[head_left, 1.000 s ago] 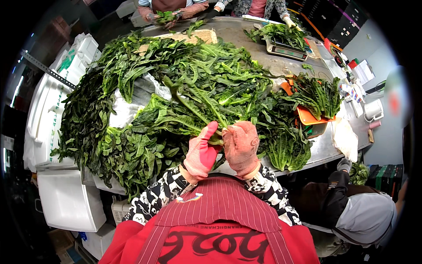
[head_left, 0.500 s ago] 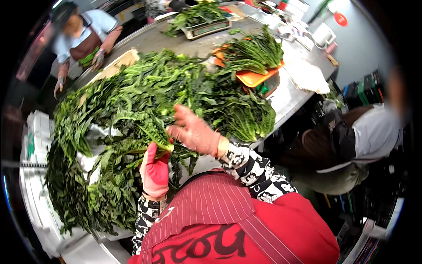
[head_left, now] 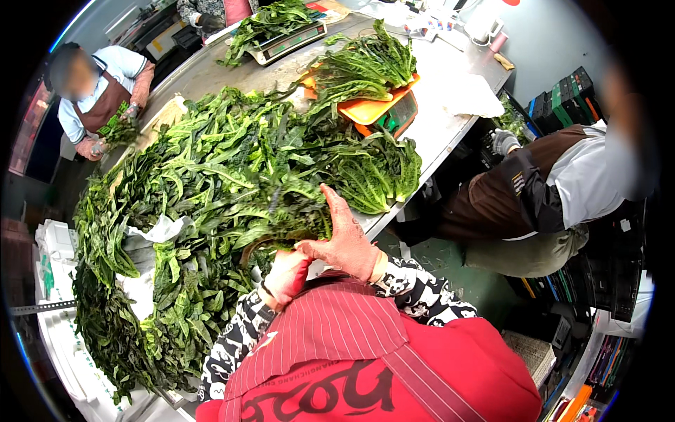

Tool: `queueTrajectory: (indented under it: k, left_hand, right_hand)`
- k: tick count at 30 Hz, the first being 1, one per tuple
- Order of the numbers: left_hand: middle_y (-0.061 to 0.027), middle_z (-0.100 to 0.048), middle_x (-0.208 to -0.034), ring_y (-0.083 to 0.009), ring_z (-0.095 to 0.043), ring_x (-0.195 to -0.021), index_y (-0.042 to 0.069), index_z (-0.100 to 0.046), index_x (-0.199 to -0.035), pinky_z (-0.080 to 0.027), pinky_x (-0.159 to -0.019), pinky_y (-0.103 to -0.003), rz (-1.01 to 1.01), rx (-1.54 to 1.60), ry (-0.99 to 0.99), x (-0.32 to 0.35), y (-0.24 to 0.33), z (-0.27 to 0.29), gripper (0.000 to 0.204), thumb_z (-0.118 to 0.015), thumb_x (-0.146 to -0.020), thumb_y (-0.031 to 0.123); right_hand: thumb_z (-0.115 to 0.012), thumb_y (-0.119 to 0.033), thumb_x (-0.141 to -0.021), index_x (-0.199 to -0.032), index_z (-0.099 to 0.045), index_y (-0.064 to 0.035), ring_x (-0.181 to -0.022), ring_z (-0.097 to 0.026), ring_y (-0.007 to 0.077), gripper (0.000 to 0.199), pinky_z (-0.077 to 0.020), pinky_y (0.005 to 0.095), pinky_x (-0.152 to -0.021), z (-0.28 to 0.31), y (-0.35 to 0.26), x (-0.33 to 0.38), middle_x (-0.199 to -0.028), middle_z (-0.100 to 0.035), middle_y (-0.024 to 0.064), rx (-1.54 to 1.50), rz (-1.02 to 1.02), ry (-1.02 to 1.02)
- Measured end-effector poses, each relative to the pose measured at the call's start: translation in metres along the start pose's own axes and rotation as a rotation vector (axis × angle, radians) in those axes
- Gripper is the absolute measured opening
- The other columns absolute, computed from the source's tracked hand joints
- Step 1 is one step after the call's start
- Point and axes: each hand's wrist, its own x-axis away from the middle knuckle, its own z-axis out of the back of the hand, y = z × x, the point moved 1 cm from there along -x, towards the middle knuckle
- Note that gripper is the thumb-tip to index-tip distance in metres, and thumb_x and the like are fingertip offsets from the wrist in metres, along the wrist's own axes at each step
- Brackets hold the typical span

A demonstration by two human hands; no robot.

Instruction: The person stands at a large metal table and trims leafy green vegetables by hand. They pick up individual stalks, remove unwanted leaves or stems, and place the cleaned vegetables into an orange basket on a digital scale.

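Close in front of my apron, my left hand (head_left: 287, 273), in a reddish glove, is closed round the lower ends of some leafy greens (head_left: 287, 224). Their long leaves point away from me and are partly blurred. My right hand (head_left: 344, 243), in a pink-orange glove, is beside it with the index finger raised and the thumb reaching to the left hand; its fingers are spread. Beyond both hands spreads a large heap of loose green leaves (head_left: 218, 155). Bunched lettuce-like greens (head_left: 365, 176) lie right of the heap.
An orange-topped scale (head_left: 380, 109) carries more greens on the metal table (head_left: 460, 98). Another scale (head_left: 292, 41) stands at the far edge. One co-worker (head_left: 105, 91) holds greens at the far left; another (head_left: 534, 190) bends at the right beside stacked crates (head_left: 566, 98). White boxes (head_left: 56, 243) stand at left.
My hands have come together, the right moving down toward the left. The greens in my left hand have swung to the right. The co-worker at right has a gloved hand showing.
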Motion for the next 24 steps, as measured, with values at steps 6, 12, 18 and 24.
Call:
queueTrajectory:
  k: [6,12,18,24]
  left_hand:
    - [-0.0111,-0.067,-0.11,-0.0182,-0.065,-0.098,0.0,-0.063,-0.119,-0.054,-0.084,-0.031,-0.38,0.305,-0.167,-0.044,-0.011,-0.031,0.038,-0.073,-0.088,0.019]
    - [-0.002,-0.068,-0.089,-0.0126,-0.064,-0.075,0.002,-0.07,-0.1,-0.052,-0.064,-0.028,0.03,0.62,-0.116,-0.078,-0.006,-0.045,0.02,-0.075,-0.087,0.015]
    - [-0.0057,-0.068,-0.094,-0.0162,-0.063,-0.075,0.003,-0.065,-0.108,-0.05,-0.064,-0.03,0.112,0.696,-0.232,-0.136,-0.051,-0.064,0.034,-0.076,-0.086,0.027]
    - [-0.01,-0.068,-0.104,-0.0239,-0.066,-0.088,0.002,-0.063,-0.114,-0.056,-0.074,-0.036,0.208,0.846,-0.107,-0.157,-0.079,-0.056,0.029,-0.069,-0.092,0.019]
  right_hand:
    - [-0.082,-0.033,-0.075,-0.149,-0.027,0.0008,-0.135,-0.038,0.0336,0.099,-0.0292,0.0388,-0.114,0.022,0.027,0.004,-0.146,-0.038,0.0225,-0.435,-0.314,0.06]
    - [-0.069,-0.034,-0.089,-0.136,-0.043,0.0062,-0.118,-0.054,0.0305,0.067,-0.0424,0.0388,-0.103,0.094,0.121,0.02,-0.13,-0.053,0.0218,0.052,-0.485,0.666]
    - [-0.075,-0.038,-0.077,-0.133,-0.045,0.0052,-0.116,-0.053,0.0416,0.077,-0.0422,0.0461,-0.099,0.096,0.178,-0.013,-0.125,-0.056,0.0275,0.705,-0.695,0.323]
    - [-0.062,-0.031,-0.084,-0.117,-0.058,-0.0016,-0.098,-0.062,0.0421,0.045,-0.0485,0.0459,-0.087,0.111,0.252,0.011,-0.104,-0.066,0.0254,0.537,-0.804,0.282]
